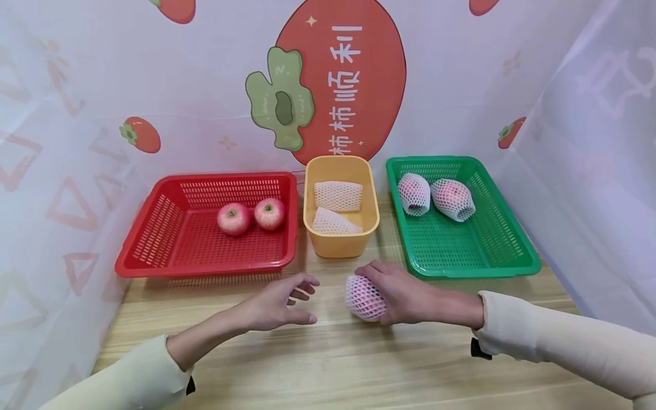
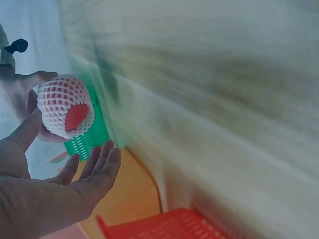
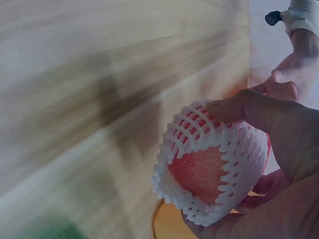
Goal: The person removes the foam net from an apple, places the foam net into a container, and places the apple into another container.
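Observation:
My right hand point(image 1: 405, 293) grips an apple in a white foam net sleeve point(image 1: 365, 298), over the wood table in front of the yellow bin. In the right wrist view the thumb and fingers curl round the sleeved apple point(image 3: 199, 172), and red skin shows through the sleeve's open end. To its left, my left hand point(image 1: 279, 302) is held out with fingers spread and loosely bent, nothing in it. The left wrist view shows its palm point(image 2: 55, 199) turned upward, apart from the sleeved apple point(image 2: 65, 107).
A red basket point(image 1: 205, 267) at the left has two bare apples point(image 1: 234, 219). In the middle, a yellow bin point(image 1: 340, 245) contains foam net sleeves point(image 1: 338, 195). The green basket point(image 1: 471, 272) at the right has two sleeved apples point(image 1: 453, 199). A printed curtain point(image 1: 435, 85) hangs behind.

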Available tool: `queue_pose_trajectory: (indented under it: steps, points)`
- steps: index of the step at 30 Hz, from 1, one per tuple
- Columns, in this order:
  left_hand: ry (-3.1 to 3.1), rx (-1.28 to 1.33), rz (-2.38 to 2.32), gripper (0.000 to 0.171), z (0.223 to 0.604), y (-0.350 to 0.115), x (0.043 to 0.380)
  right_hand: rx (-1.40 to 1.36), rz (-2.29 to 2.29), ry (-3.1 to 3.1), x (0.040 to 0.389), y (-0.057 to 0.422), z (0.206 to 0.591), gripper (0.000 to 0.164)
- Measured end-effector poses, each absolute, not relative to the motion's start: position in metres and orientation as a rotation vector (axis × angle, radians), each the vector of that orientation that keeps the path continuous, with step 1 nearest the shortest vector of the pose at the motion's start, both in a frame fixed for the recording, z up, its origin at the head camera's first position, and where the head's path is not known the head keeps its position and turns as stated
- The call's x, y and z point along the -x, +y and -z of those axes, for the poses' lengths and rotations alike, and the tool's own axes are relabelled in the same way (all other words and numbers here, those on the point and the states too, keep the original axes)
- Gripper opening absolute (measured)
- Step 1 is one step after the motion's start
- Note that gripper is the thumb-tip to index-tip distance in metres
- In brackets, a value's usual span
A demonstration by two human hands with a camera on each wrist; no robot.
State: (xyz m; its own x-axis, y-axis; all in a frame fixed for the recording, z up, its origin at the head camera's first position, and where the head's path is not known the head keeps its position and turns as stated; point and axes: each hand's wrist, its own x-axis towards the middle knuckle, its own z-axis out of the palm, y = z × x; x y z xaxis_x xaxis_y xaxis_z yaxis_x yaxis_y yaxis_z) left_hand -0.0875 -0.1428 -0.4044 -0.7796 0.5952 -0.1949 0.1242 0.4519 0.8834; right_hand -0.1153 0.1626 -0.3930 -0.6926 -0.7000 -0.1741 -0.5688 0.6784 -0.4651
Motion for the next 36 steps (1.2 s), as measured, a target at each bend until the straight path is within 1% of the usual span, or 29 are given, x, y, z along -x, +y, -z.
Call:
queue_pose_trajectory:
  steps: [10,20,29,36]
  points:
    - [2.178,-0.636,-1.389,0.055,0.428,-0.134,0.084,1.018,0.574,2.557,0.112,0.164,0.411,0.092]
    - [2.21,-0.616,-1.392,0.038,0.444,-0.124,0.088,1.066,0.574,2.565,0.111,0.163,0.415,0.093]
    - [2.21,-0.616,-1.434,0.032,0.45,-0.114,0.092,1.15,0.581,2.561,0.109,0.16,0.415,0.093]
    - [2.191,-0.605,-1.493,0.021,0.455,-0.104,0.091,1.196,0.606,2.555,0.108,0.158,0.417,0.092]
